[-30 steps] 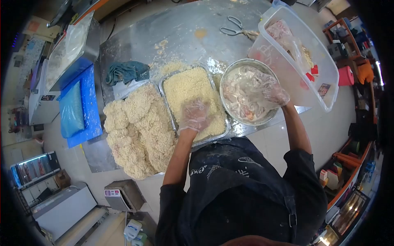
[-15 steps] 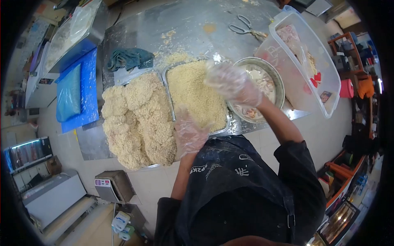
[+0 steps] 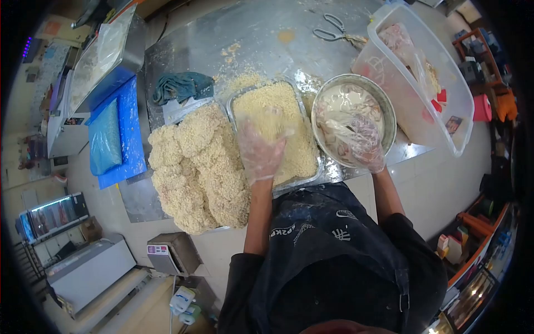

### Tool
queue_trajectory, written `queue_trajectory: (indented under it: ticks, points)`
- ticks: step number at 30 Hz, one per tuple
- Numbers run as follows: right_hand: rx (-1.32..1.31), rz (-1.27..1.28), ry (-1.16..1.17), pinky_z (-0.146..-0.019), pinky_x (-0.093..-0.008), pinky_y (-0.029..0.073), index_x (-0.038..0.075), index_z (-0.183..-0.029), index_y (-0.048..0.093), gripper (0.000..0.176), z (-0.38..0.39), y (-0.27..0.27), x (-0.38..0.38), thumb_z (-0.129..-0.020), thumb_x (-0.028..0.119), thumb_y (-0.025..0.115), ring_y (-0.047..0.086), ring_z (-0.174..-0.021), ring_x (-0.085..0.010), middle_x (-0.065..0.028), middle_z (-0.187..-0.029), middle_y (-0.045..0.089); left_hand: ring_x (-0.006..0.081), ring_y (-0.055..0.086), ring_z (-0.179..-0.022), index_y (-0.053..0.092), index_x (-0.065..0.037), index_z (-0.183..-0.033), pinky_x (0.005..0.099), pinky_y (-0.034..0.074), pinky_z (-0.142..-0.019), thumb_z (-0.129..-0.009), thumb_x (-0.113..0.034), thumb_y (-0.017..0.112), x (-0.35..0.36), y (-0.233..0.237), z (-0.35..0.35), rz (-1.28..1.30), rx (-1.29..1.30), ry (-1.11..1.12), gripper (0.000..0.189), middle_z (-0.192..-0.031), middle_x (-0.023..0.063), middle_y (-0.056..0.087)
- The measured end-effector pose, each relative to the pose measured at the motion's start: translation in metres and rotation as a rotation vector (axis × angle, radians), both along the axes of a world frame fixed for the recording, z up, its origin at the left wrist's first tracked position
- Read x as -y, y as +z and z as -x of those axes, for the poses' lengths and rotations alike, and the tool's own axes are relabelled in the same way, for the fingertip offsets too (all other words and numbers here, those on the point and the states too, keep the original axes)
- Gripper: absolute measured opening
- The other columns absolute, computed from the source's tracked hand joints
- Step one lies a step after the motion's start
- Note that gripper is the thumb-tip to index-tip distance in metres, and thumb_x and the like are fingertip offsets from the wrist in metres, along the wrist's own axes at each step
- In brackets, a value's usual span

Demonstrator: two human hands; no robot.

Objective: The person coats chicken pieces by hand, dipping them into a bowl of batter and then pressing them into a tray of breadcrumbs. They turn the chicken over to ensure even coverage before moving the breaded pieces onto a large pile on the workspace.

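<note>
Pale crumbs fill a metal tray [image 3: 295, 161], and my left hand [image 3: 261, 147], in a clear plastic glove, is over their left part, its fingers smeared by motion. To the right stands a round metal bowl [image 3: 391, 119] of meat pieces in whitish liquid [image 3: 339, 100]. My gloved right hand [image 3: 364, 142] is inside this bowl, fingers down among the pieces; whether it grips one is hidden. Left of the crumbs, a heap of crumb-coated pieces [image 3: 194, 167] covers another tray.
Behind the heap lies a dark green cloth [image 3: 182, 87]. Scissors [image 3: 334, 29] are at the back of the metal table [image 3: 250, 39]. A clear plastic tub [image 3: 409, 106] with bags inside stands right of the bowl. A blue bag [image 3: 105, 136] lies at the left.
My right hand has moved from above the crumb tray's right side down into the bowl. My left hand has gone from the tray's near left edge to over the crumbs.
</note>
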State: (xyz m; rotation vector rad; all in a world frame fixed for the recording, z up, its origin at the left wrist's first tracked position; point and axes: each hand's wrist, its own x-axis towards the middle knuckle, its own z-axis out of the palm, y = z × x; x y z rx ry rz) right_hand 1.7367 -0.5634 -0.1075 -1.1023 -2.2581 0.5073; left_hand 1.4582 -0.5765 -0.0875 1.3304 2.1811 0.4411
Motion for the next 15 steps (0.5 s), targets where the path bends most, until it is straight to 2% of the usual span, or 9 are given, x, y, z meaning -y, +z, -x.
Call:
queue_trajectory:
  ticks: [1,4,6,7,9,11,12,14,15]
  points:
    - [0.053,-0.054,-0.013,-0.108,-0.044,0.038,0.014,-0.11,0.07,0.033,-0.014,-0.011,0.001,-0.077,0.019,0.072,0.058,-0.115,-0.0254,-0.0039,-0.113,0.068,0.0402,0.04,-0.132,0.026,0.007,-0.143,0.0428,0.038,-0.107,-0.07,-0.057,0.074,-0.01,0.009,0.0,0.19,-0.051,-0.025,0.108,-0.144,0.0281,0.037]
    - [0.129,-0.203,-0.034,-0.107,-0.0463,0.038,0.014,-0.111,0.07,0.035,-0.036,-0.022,-0.005,-0.076,0.02,0.073,0.058,-0.116,-0.0275,-0.0049,-0.113,0.068,0.0397,0.03,-0.138,0.016,0.01,-0.146,0.0416,0.029,-0.113,-0.067,-0.059,0.076,0.002,-0.019,-0.019,0.278,-0.288,-0.11,0.121,-0.15,0.0295,0.026]
    - [0.084,-0.234,-0.026,-0.106,-0.0478,0.039,0.014,-0.111,0.07,0.036,-0.041,-0.016,0.002,-0.076,0.021,0.073,0.058,-0.115,-0.029,-0.0061,-0.114,0.067,0.0397,0.025,-0.141,0.012,0.012,-0.146,0.0407,0.024,-0.115,-0.067,-0.059,0.076,0.008,0.003,-0.025,0.347,-0.158,-0.166,0.125,-0.152,0.0303,0.02]
    - [0.037,-0.173,-0.062,-0.106,-0.0478,0.039,0.014,-0.111,0.07,0.036,-0.04,-0.017,0.009,-0.076,0.021,0.073,0.058,-0.115,-0.0288,-0.0063,-0.114,0.067,0.0397,0.023,-0.142,0.01,0.013,-0.146,0.0402,0.022,-0.117,-0.067,-0.059,0.076,0.021,0.009,-0.027,0.403,-0.092,-0.184,0.126,-0.153,0.0307,0.017]
    - [-0.045,-0.068,-0.113,-0.106,-0.0476,0.039,0.014,-0.112,0.07,0.036,-0.042,-0.016,0.009,-0.076,0.02,0.071,0.059,-0.115,-0.0283,-0.0067,-0.115,0.067,0.041,0.027,-0.139,0.02,0.014,-0.143,0.0394,0.024,-0.116,-0.069,-0.048,0.076,0.039,-0.014,-0.028,0.264,-0.11,-0.196,0.111,-0.148,0.031,0.026]
    - [0.015,-0.186,-0.104,-0.106,-0.047,0.039,0.014,-0.113,0.07,0.038,-0.038,-0.005,0.008,-0.075,0.018,0.07,0.06,-0.114,-0.0273,-0.0056,-0.116,0.067,0.0409,0.031,-0.136,0.028,0.012,-0.14,0.0398,0.025,-0.115,-0.071,-0.037,0.076,0.054,-0.051,-0.025,0.134,-0.073,-0.16,0.097,-0.144,0.0298,0.033]
    - [0.044,-0.251,-0.101,-0.107,-0.0467,0.039,0.014,-0.114,0.07,0.039,-0.036,-0.002,0.007,-0.075,0.017,0.07,0.06,-0.113,-0.0269,-0.005,-0.116,0.067,0.0409,0.034,-0.134,0.032,0.011,-0.137,0.0409,0.026,-0.114,-0.072,-0.032,0.075,0.056,-0.061,-0.022,0.071,0.034,-0.077,0.089,-0.141,0.0289,0.037]
    - [0.028,-0.202,-0.122,-0.107,-0.0462,0.039,0.014,-0.114,0.07,0.039,-0.043,-0.019,0.009,-0.075,0.015,0.069,0.061,-0.111,-0.0261,-0.0043,-0.116,0.067,0.0408,0.039,-0.13,0.039,0.008,-0.132,0.0432,0.029,-0.113,-0.074,-0.022,0.073,0.052,-0.067,-0.016,-0.057,0.244,0.079,0.073,-0.135,0.027,0.043]
    - [0.017,-0.171,-0.135,-0.107,-0.046,0.039,0.014,-0.114,0.07,0.039,-0.043,-0.022,0.012,-0.075,0.014,0.068,0.062,-0.111,-0.0257,-0.0039,-0.116,0.067,0.0405,0.041,-0.128,0.04,0.007,-0.13,0.0438,0.031,-0.112,-0.075,-0.02,0.072,0.044,-0.048,-0.018,-0.116,0.222,0.111,0.069,-0.133,0.0262,0.045]
